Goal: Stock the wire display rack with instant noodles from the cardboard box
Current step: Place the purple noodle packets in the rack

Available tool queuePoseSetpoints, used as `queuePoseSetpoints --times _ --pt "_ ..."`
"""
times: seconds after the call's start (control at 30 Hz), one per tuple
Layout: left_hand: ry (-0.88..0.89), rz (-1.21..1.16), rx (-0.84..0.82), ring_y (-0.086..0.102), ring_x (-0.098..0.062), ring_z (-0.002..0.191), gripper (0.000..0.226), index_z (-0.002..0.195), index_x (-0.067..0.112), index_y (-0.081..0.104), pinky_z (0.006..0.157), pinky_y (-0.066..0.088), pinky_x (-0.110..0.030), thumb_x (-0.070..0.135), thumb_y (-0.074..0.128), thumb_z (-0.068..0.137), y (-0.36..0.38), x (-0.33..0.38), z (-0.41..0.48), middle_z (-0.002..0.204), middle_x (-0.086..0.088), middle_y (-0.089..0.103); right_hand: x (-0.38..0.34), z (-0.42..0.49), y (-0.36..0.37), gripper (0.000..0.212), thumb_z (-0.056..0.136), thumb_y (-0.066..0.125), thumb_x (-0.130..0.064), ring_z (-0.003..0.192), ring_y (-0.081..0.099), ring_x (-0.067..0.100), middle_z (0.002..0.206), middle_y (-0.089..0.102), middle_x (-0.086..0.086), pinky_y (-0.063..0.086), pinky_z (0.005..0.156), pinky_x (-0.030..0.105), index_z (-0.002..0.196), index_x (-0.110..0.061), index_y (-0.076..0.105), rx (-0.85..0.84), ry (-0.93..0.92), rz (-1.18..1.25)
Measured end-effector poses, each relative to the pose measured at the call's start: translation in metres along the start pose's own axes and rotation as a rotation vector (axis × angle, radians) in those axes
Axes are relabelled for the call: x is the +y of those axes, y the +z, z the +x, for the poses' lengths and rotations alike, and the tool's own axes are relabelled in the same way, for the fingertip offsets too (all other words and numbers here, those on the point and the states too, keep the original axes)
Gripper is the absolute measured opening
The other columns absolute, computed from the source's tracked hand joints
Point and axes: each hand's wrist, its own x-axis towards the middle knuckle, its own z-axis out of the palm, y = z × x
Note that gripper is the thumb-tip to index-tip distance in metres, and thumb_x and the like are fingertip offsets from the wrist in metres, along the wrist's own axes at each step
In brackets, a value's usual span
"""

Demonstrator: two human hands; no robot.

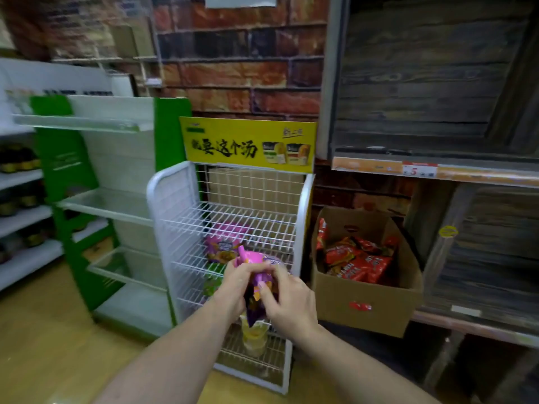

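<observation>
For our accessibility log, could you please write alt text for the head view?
The left hand and right hand grip a pink-and-purple noodle packet before a white wire display rack, where a similar pink packet lies on a middle shelf. Beside it, an open brown cardboard box holds red packets.

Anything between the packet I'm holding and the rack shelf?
Nothing visible. The left hand and right hand hold the purple packet before the wire rack, whose front is open; a shelved packet lies at the shelf's left.

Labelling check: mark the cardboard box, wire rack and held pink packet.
cardboard box (pixel 350 293): head view, front wall.
wire rack (pixel 227 217): head view, top shelf grid.
pink packet (pixel 252 258): head view, upper pink end.
</observation>
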Motion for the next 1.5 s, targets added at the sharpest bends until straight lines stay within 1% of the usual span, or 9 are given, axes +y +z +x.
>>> queuePoseSetpoints --times 0.13,0.23,0.3,0.43,0.6,0.77,0.97,1.17,1.5 --pt "-0.064 -0.077 0.056 0.072 -0.048 0.084 0.078 0.128 -0.002 0.059 0.072 0.059 -0.063 -0.006 0.08 0.054 -0.091 0.02 0.019 0.109 -0.039 0.068 -0.042 0.023 0.04 0.053 0.083 0.041 -0.078 0.1 0.068 0.02 0.106 0.071 -0.005 0.054 0.086 0.044 0.113 -0.035 0.051 0.019 0.192 0.302" --pt "-0.156 0.003 -0.02 0.068 -0.052 0.104 0.081 0.129 -0.008 0.062 0.094 0.053 -0.067 0.006 0.08 0.051 -0.144 0.048 0.016 0.121 -0.037 0.066 -0.064 0.05 0.071 0.084 0.082 0.063 -0.073 0.129 0.053 0.027 0.144 0.052 0.006 0.047 0.105 0.045 0.145 -0.022 0.042 -0.009 0.433 0.438" --pt "-0.186 0.046 -0.069 0.068 -0.048 0.101 0.061 0.125 -0.01 0.064 0.103 0.05 -0.063 0.006 0.07 0.066 -0.171 0.068 0.009 0.123 -0.035 0.066 -0.077 0.064 0.089 0.104 0.077 0.077 -0.062 0.128 0.055 0.034 0.153 0.044 0.015 0.05 0.104 0.048 0.155 -0.013 0.03 -0.185 0.65 0.759" --pt "-0.239 0.101 -0.13 0.071 -0.044 0.09 0.061 0.127 -0.008 0.064 0.094 0.056 -0.058 0.007 0.072 0.068 -0.224 0.092 0.023 0.12 -0.031 0.069 -0.108 0.059 0.121 0.068 0.083 0.074 -0.05 0.116 0.066 0.041 0.124 0.069 0.023 0.052 0.102 0.054 0.13 -0.002 0.064 -0.638 0.818 1.253" --pt "-0.366 0.238 -0.134 0.071 -0.042 0.103 0.052 0.124 -0.004 0.068 0.105 0.051 -0.058 0.02 0.075 0.078 -0.257 0.09 0.055 0.116 -0.026 0.073 -0.12 0.064 0.163 0.062 0.075 0.086 -0.028 0.088 0.075 0.038 0.111 0.074 0.023 0.063 0.072 0.044 0.126 0.0 0.063 -0.59 0.898 1.208" --pt "-0.471 0.244 -0.222 0.07 -0.04 0.114 0.077 0.13 0.004 0.066 0.105 0.051 -0.055 0.046 0.093 0.07 -0.272 0.073 0.092 0.122 -0.021 0.073 -0.103 0.09 0.187 0.063 0.073 0.089 -0.023 0.099 0.073 0.042 0.108 0.074 0.024 0.061 0.077 0.046 0.125 0.0 0.063 -0.452 0.907 1.179" --pt "-0.419 0.259 -0.113 0.077 -0.04 0.092 0.077 0.132 0.013 0.054 0.072 0.063 -0.045 0.013 0.096 0.068 -0.257 0.062 0.148 0.106 -0.019 0.077 -0.075 0.137 0.21 0.077 0.069 0.093 -0.031 0.098 0.073 0.044 0.112 0.073 0.024 0.059 0.085 0.054 0.13 -0.005 0.055 -0.432 0.954 1.206" --pt "-0.532 0.264 -0.066 0.077 -0.04 0.092 0.064 0.127 0.004 0.06 0.08 0.062 -0.047 0.02 0.09 0.073 -0.241 0.053 0.212 0.105 -0.022 0.077 -0.04 0.193 0.229 0.068 0.066 0.092 -0.019 0.1 0.074 0.037 0.108 0.076 0.018 0.059 0.091 0.05 0.124 -0.003 0.061 -0.548 0.929 1.084" --pt "-0.498 0.367 -0.002 0.078 -0.037 0.081 0.08 0.134 0.014 0.054 0.059 0.06 -0.038 0.022 0.096 0.066 -0.229 0.046 0.31 0.1 -0.019 0.078 -0.009 0.251 0.273 0.063 0.072 0.091 -0.028 0.09 0.076 0.032 0.104 0.076 0.014 0.062 0.07 0.04 0.12 -0.009 0.054 -0.36 1.084 1.088"
